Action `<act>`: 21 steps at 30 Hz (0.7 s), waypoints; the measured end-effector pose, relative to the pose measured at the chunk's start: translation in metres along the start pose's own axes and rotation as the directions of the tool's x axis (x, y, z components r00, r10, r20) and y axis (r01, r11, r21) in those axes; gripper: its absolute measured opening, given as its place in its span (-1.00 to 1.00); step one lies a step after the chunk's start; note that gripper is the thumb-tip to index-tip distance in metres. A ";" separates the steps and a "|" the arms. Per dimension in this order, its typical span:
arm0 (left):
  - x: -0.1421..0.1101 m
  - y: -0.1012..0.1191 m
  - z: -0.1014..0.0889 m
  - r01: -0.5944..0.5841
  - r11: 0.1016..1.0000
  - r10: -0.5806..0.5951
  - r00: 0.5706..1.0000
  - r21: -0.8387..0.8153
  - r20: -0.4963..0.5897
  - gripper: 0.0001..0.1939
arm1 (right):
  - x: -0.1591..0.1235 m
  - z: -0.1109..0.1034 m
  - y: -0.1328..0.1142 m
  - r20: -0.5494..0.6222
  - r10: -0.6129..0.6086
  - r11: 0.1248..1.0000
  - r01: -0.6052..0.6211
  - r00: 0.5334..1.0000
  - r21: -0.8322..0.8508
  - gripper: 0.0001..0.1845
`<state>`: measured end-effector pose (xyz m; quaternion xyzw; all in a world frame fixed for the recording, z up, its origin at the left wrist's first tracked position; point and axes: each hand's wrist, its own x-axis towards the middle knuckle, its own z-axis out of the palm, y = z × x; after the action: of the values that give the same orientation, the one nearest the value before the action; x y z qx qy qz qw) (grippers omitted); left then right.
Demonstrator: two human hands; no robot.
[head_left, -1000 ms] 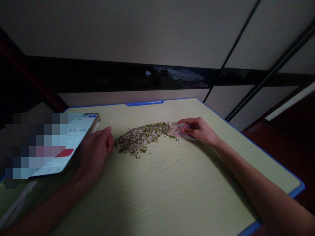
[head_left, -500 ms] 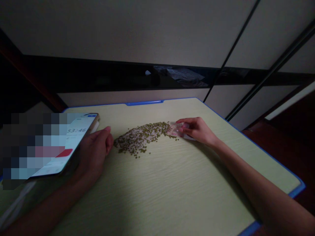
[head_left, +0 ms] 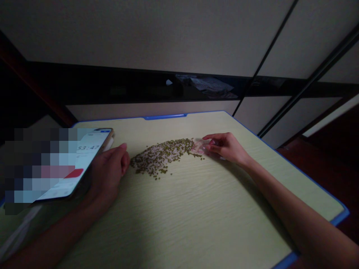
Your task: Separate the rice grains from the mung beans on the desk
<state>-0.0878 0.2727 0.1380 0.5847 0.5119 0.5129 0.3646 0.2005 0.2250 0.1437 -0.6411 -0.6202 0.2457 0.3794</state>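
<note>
A long pile of small green beans (head_left: 157,157), with a pale pinkish layer showing among them, lies across the middle of the table. At its right end, my right hand (head_left: 228,149) pinches a clear plastic bag (head_left: 200,146) with pink print between thumb and fingers. My left hand (head_left: 109,168) rests at the pile's left end, its fingers curled in and thumb on top; the inside of the curl is hidden. Just left of that hand, a phone (head_left: 84,160) leans with its lit screen showing a timer, part of it blurred out.
The pale yellow table (head_left: 179,216) has a blue edge and a blue handle (head_left: 165,117) at the far side. Beyond it stand light cabinet panels (head_left: 140,33) with a dark band. A whitish strap or cable (head_left: 21,231) lies at the lower left.
The timer on the phone has moved on by one second. My right hand has shifted very slightly on the plastic bag; the left hand and the bean pile look the same.
</note>
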 end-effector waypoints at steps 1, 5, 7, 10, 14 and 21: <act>0.000 0.001 0.000 0.007 1.000 -0.007 1.000 -0.005 -0.003 -0.57 | 0.000 0.000 0.000 0.004 -0.004 1.000 0.004 1.000 -0.002 -0.62; -0.001 0.003 0.001 0.003 1.000 -0.003 1.000 0.008 -0.006 -0.57 | 0.000 0.001 -0.003 0.005 0.012 1.000 -0.012 1.000 -0.011 -0.59; 0.000 0.003 0.000 -0.002 1.000 0.002 1.000 0.009 -0.001 -0.56 | -0.001 0.002 -0.003 0.002 0.031 0.999 -0.031 1.000 -0.004 -0.56; 0.000 0.002 -0.001 -0.014 1.000 0.014 1.000 0.017 0.003 -0.57 | -0.001 0.002 -0.003 -0.010 0.050 0.999 -0.050 0.999 0.008 -0.54; 0.000 0.002 -0.002 -0.024 0.999 0.024 1.000 0.046 0.003 -0.58 | 0.000 0.003 -0.001 -0.026 0.048 0.999 -0.047 0.999 0.015 -0.56; 0.000 0.002 0.000 -0.007 1.000 0.007 1.000 0.027 -0.007 -0.57 | 0.001 0.006 0.001 -0.036 0.032 0.999 -0.031 0.999 0.016 -0.56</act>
<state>-0.0872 0.2727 0.1402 0.5896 0.5182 0.5092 0.3528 0.1967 0.2271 0.1396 -0.6521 -0.6011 0.2447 0.3917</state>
